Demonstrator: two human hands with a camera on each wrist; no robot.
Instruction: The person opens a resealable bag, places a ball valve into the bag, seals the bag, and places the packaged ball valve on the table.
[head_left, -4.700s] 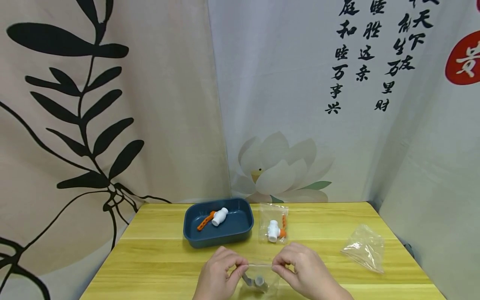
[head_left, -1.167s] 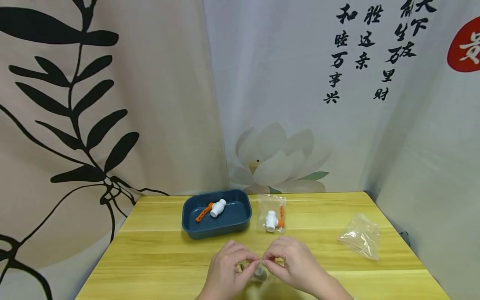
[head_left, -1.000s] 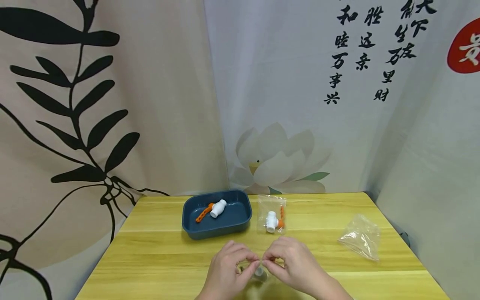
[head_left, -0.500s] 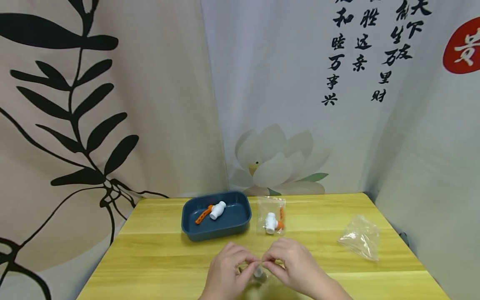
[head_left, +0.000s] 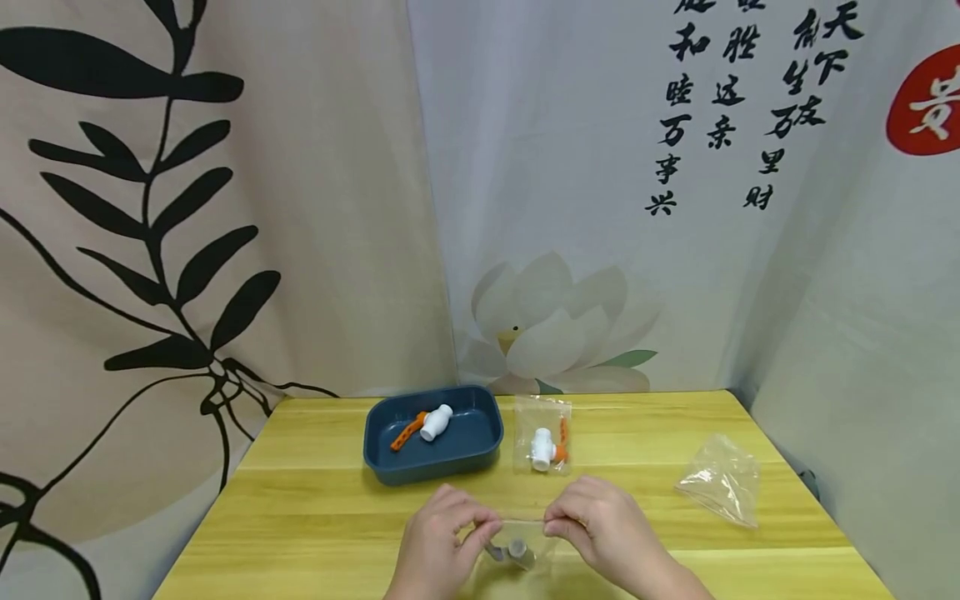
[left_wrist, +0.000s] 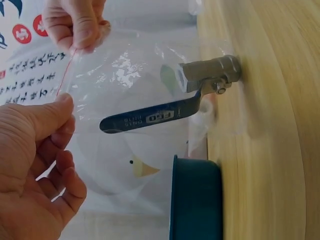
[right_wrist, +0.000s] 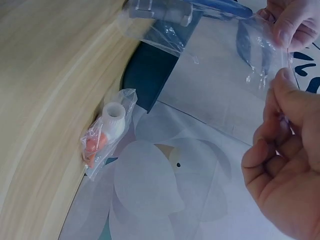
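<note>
Between both hands hangs a clear zip bag (left_wrist: pixel 127 72), its top edge with a red line pulled straight. Inside lies a metal ball valve (left_wrist: pixel 210 72) with a long dark blue lever handle (left_wrist: pixel 150 118). My left hand (head_left: pixel 442 542) pinches one top corner between thumb and forefinger. The other corner is pinched the same way by my right hand (head_left: pixel 611 533). The valve sits at the bag's bottom, close to or on the table; contact is unclear. In the right wrist view the valve (right_wrist: pixel 157 11) is partly cut off.
Behind the hands stands a blue tray (head_left: pixel 438 472) holding a white valve with an orange handle (head_left: pixel 437 423). Right of it lies a bagged white valve (head_left: pixel 543 450) with orange parts. A crumpled clear bag (head_left: pixel 722 482) rests at the table's (head_left: pixel 757 575) right.
Half a second ago my fingertips nearly met over the bag's top. Now both hands have moved apart, stretching its edge straight again. The tray and other bags stay put.
</note>
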